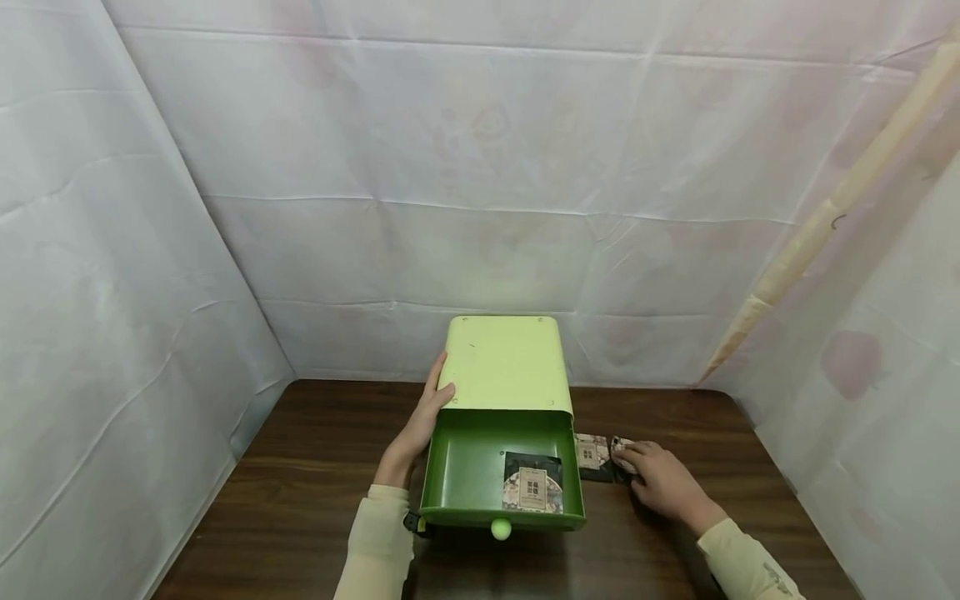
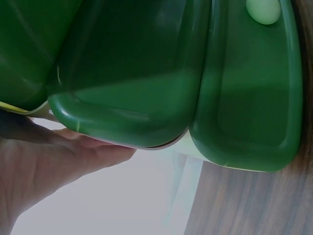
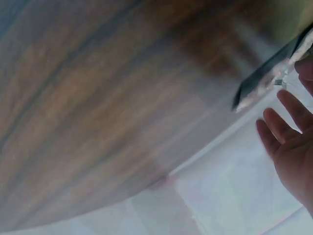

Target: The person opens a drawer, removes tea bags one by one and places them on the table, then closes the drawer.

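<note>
A small drawer cabinet (image 1: 504, 362) with a pale yellow-green top stands on the table, its green upper drawer (image 1: 468, 467) pulled out. Inside that drawer lies a dark square packet (image 1: 532, 483) with a floral print and a label. My left hand (image 1: 423, 421) rests against the cabinet's left side, thumb over the top edge. In the left wrist view the left hand (image 2: 54, 161) lies along the cabinet's side. Right of the drawer, my right hand (image 1: 663, 479) pinches a similar packet (image 1: 622, 448), mostly covered by the fingers. Another packet (image 1: 592, 457) lies beside it.
Two lower drawer fronts (image 2: 132, 73) stay pushed in, one with a round pale knob (image 2: 264, 10). The dark wooden table (image 1: 300, 483) is surrounded by pale cloth walls (image 1: 450, 167). A wrapped pole (image 1: 817, 225) slants at the right back corner.
</note>
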`<action>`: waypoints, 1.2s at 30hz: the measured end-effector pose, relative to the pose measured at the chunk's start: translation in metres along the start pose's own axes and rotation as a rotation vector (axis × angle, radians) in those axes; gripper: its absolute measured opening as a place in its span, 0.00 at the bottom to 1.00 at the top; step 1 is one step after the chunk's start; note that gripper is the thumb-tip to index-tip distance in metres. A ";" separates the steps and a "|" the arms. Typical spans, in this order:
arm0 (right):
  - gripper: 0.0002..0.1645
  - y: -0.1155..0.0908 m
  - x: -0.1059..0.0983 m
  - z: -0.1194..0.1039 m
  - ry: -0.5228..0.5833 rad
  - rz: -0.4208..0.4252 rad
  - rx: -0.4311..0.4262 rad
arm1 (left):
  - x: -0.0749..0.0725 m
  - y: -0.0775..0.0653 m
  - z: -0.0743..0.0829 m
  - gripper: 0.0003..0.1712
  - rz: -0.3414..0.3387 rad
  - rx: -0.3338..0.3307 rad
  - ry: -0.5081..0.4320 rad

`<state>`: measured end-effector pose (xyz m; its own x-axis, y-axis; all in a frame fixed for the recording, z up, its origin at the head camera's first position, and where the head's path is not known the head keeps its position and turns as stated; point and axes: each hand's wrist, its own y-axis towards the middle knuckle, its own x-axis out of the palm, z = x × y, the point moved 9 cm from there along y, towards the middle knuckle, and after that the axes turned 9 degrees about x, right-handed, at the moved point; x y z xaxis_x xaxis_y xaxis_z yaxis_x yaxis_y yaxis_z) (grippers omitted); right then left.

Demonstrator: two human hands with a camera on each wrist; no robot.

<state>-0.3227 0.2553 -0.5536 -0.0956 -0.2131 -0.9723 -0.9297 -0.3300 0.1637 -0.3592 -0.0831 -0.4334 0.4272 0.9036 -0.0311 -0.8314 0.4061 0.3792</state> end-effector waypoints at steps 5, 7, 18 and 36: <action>0.22 0.003 -0.010 -0.008 -0.042 0.012 -0.045 | -0.001 0.000 0.001 0.34 0.005 0.000 0.019; 0.20 0.004 -0.016 -0.014 -0.048 0.030 -0.076 | -0.001 0.001 0.002 0.34 0.003 0.008 0.021; 0.14 0.010 -0.060 -0.062 -0.073 0.104 -0.159 | -0.002 0.002 0.006 0.32 0.002 0.031 0.050; 0.15 0.006 -0.134 -0.116 -0.067 0.220 -0.240 | 0.000 0.003 0.004 0.32 0.014 0.029 0.069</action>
<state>-0.2739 0.1754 -0.4029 -0.3154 -0.2447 -0.9169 -0.7743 -0.4921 0.3977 -0.3604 -0.0821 -0.4290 0.3897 0.9166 -0.0888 -0.8260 0.3906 0.4065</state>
